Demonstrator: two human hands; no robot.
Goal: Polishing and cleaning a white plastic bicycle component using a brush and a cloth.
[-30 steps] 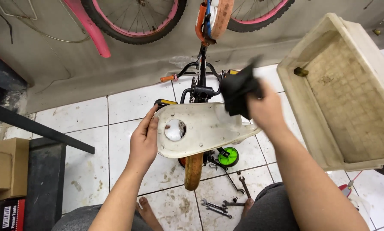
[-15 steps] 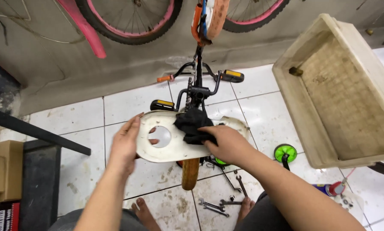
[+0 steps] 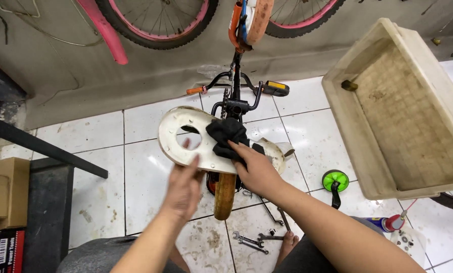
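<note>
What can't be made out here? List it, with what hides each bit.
- Head view: chain guard middle, covered by the black rag under the right hand.
- Left hand: blurred, grip on the guard unclear.
- Small bike frame behind the guard.
- Pink-rimmed wheels cut off at the top.
- Wrenches: sizes too small to tell.

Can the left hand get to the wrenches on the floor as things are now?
Probably not at once. The left hand holds the white chain guard from below, and the wrenches lie lower down on the tiled floor, beyond the small wheel.
</note>
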